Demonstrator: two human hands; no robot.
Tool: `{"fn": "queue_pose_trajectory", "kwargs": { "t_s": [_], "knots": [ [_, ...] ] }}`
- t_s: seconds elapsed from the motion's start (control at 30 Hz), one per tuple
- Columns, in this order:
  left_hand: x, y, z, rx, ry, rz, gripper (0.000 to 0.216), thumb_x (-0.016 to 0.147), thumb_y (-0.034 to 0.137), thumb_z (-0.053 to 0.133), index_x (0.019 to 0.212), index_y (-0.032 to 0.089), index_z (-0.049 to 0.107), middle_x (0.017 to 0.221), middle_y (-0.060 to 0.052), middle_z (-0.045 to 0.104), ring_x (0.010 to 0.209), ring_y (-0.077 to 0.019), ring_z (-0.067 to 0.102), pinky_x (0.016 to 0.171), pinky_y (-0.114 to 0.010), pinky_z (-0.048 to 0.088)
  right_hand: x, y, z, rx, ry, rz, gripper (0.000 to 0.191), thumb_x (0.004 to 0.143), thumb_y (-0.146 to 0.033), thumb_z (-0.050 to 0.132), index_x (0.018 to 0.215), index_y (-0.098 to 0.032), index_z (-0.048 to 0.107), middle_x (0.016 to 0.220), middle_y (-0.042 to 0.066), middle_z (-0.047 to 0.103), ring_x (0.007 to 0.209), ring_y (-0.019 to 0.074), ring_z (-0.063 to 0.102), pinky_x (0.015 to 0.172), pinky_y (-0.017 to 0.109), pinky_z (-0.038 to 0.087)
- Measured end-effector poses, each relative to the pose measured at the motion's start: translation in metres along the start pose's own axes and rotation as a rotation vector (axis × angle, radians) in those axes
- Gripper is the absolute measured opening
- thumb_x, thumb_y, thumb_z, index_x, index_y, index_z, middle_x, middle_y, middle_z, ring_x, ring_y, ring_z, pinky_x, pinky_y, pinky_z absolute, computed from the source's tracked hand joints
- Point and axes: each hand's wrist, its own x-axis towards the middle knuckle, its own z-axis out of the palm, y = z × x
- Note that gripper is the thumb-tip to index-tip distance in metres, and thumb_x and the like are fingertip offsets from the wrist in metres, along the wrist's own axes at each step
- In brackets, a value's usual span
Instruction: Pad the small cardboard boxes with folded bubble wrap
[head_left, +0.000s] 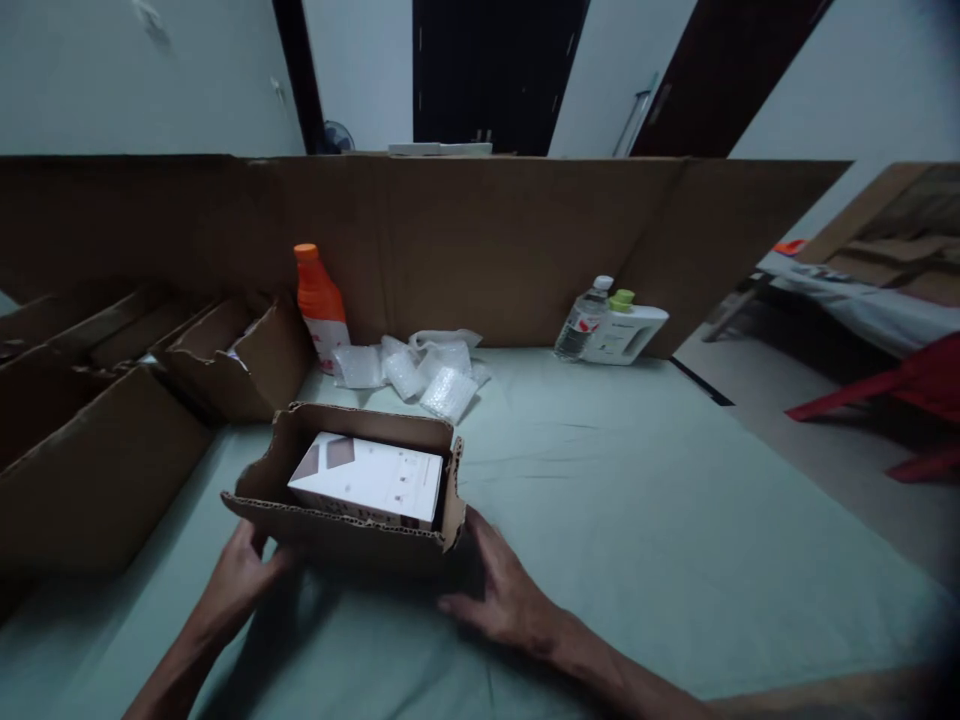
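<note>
An open-topped cardboard box (352, 545) with rough-cut edges sits between my two hands, near the front of the green-covered table. Inside lies a white product box (375, 478) with brown pictures and print on it. My left hand (247, 568) grips the lower left corner of the cardboard box, thumb along the front and fingertips hidden behind the side. At the opposite end, my right hand (506, 595) has its fingers against the right wall and its thumb toward the front. Shadow under the box hides whether it rests fully on the cloth.
More cardboard boxes (247, 375) line the left side. Bubble-wrapped packets (450, 390) lie beyond, beside an orange bottle (319, 305). A clear bottle (583, 322) and a white jug (626, 335) stand against the cardboard panel (480, 250). A red chair (907, 385) is at right.
</note>
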Motion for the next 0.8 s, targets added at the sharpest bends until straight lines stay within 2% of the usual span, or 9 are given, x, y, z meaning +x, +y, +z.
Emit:
{"fn": "queue_pose_trajectory", "kwargs": {
  "t_s": [0.07,0.13,0.2,0.3,0.4,0.5,0.6,0.7,0.8],
  "knots": [
    [0.005,0.0,0.017,-0.075,-0.007,-0.078,0.083,0.051,0.062,0.081,0.116,0.015,0.06,0.11,-0.016,0.073,0.106,-0.0373,0.068,0.089,-0.047,0.057,0.015,-0.004,0.001,0.049,0.042,-0.033,0.105,0.079,-0.058,0.076,0.16,-0.027,0.018,0.16,0.017,0.037,0.143,0.0396,0.04,0.114,0.064,0.037],
    [0.009,0.007,0.035,-0.132,0.036,-0.077,0.077,0.051,0.059,0.082,0.111,0.015,0.06,0.105,-0.014,0.073,0.1,-0.0341,0.069,0.085,-0.044,0.057,0.039,-0.004,-0.006,0.109,0.08,-0.049,0.098,0.078,-0.055,0.077,0.157,-0.026,0.027,0.155,0.015,0.045,0.139,0.0376,0.046,0.114,0.061,0.04],
    [0.016,0.017,0.055,-0.176,0.061,-0.021,0.071,0.055,0.055,0.082,0.11,0.016,0.06,0.107,-0.012,0.072,0.1,-0.0311,0.068,0.086,-0.041,0.056,0.067,0.003,-0.021,0.136,0.124,-0.009,0.089,0.077,-0.048,0.078,0.151,-0.025,0.036,0.148,0.013,0.053,0.133,0.0362,0.052,0.111,0.059,0.043],
    [0.033,0.03,0.086,-0.228,0.032,0.088,0.065,0.064,0.05,0.079,0.116,0.019,0.058,0.116,-0.01,0.069,0.107,-0.0273,0.066,0.091,-0.037,0.053,0.102,0.022,-0.045,0.119,0.178,0.131,0.077,0.074,-0.034,0.075,0.143,-0.021,0.045,0.139,0.014,0.06,0.124,0.0356,0.058,0.105,0.058,0.048],
    [0.046,0.034,0.106,-0.216,0.043,0.145,0.058,0.072,0.047,0.073,0.12,0.02,0.056,0.121,-0.01,0.067,0.113,-0.0258,0.064,0.094,-0.035,0.052,0.118,0.041,-0.072,0.096,0.117,0.153,0.071,0.072,-0.023,0.066,0.141,-0.019,0.049,0.137,0.014,0.062,0.119,0.0321,0.062,0.102,0.053,0.051],
    [0.05,0.025,0.112,-0.159,0.041,0.123,0.054,0.075,0.047,0.072,0.119,0.02,0.056,0.119,-0.01,0.067,0.111,-0.0266,0.065,0.091,-0.035,0.052,0.124,0.06,-0.106,-0.024,-0.019,0.035,0.064,0.073,-0.018,0.061,0.137,-0.022,0.056,0.14,0.009,0.062,0.126,0.0298,0.059,0.108,0.052,0.047],
    [0.048,0.006,0.111,-0.114,0.002,0.079,0.05,0.076,0.048,0.07,0.114,0.018,0.059,0.112,-0.011,0.07,0.106,-0.0283,0.066,0.09,-0.036,0.052,0.148,0.083,-0.144,-0.261,0.052,0.038,0.044,0.08,-0.017,0.058,0.122,-0.023,0.069,0.139,0.007,0.063,0.13,0.0285,0.056,0.114,0.052,0.042],
    [0.047,-0.009,0.112,-0.081,0.024,0.06,0.047,0.077,0.05,0.068,0.111,0.018,0.061,0.109,-0.011,0.07,0.106,-0.0296,0.065,0.091,-0.038,0.05,0.2,0.105,-0.165,-0.457,0.188,0.157,0.035,0.083,-0.013,0.057,0.112,-0.02,0.075,0.145,0.009,0.058,0.132,0.029,0.055,0.113,0.05,0.041],
    [0.047,-0.015,0.114,-0.054,0.036,0.036,0.051,0.078,0.052,0.067,0.115,0.017,0.061,0.111,-0.011,0.07,0.108,-0.0306,0.065,0.093,-0.039,0.05,0.263,0.12,-0.163,-0.5,0.228,0.205,0.034,0.08,-0.006,0.059,0.107,-0.017,0.077,0.153,0.01,0.05,0.14,0.0335,0.045,0.116,0.055,0.035]
  ]
}}
